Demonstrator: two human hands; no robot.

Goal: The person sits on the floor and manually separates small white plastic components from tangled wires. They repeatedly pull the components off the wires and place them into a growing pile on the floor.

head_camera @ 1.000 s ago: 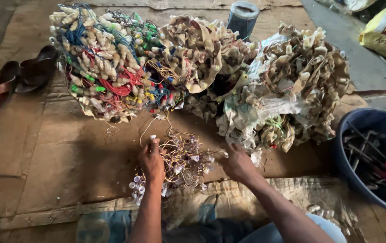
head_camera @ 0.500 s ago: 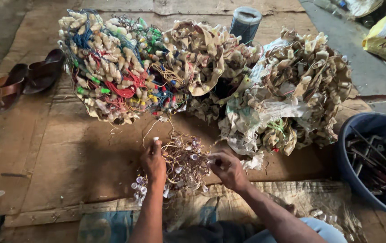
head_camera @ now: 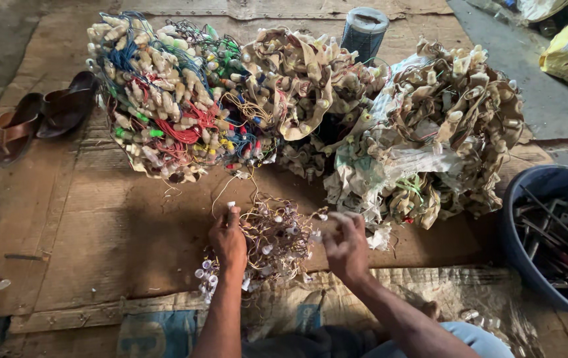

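place: floor workshop | signs: heaped wire bundles (head_camera: 184, 99), tub of tools (head_camera: 549, 232), cardboard flooring (head_camera: 98, 225)

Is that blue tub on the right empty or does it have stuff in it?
Not empty. The blue tub holds a jumble of dark metal rods and tools, some with red parts, piled against its inner wall.

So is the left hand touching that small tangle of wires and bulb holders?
Touching. The head view shows the left hand pressed into the small wire tangle, fingers closed on strands at its left edge.
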